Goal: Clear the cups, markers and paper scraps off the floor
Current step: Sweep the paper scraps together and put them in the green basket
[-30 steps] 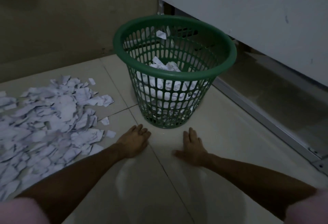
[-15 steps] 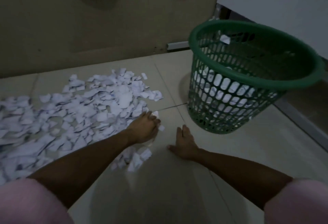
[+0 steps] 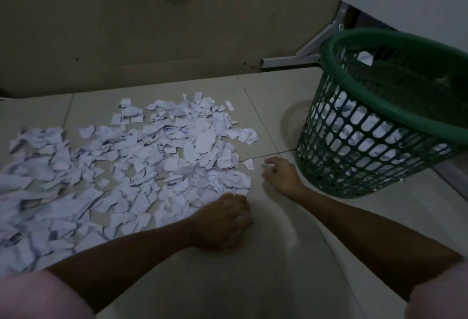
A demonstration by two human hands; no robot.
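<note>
Loads of paper scraps (image 3: pixel 131 174) are spread over the tiled floor (image 3: pixel 273 280), a wide loose pile left of the person, and the green basket (image 3: pixel 379 126) stands to the right, already part full of scraps. No cups or markers show in this view.

Left hand (image 3: pixel 222 222) sits at the near right edge of the pile, fingers curled down into a fist-like bunch over some scraps — it looks like it's grabbing a handful, though how much paper is really inside can't be told. Right hand (image 3: pixel 281 174) rests near the basket's base, fingers loosely bent, with a small white bit at the fingertips that it may be pinching — too blurry to be sure.

What could go wrong, as a guess: the scraps are tiny and light, so a loosely closed fist would probably shed pieces on the way over. The basket wall is open mesh too, so small bits might slip out the sides. Bumping the basket with the right forearm could shove or tip it, and a fast sweep would likely scatter the pile wider
</note>
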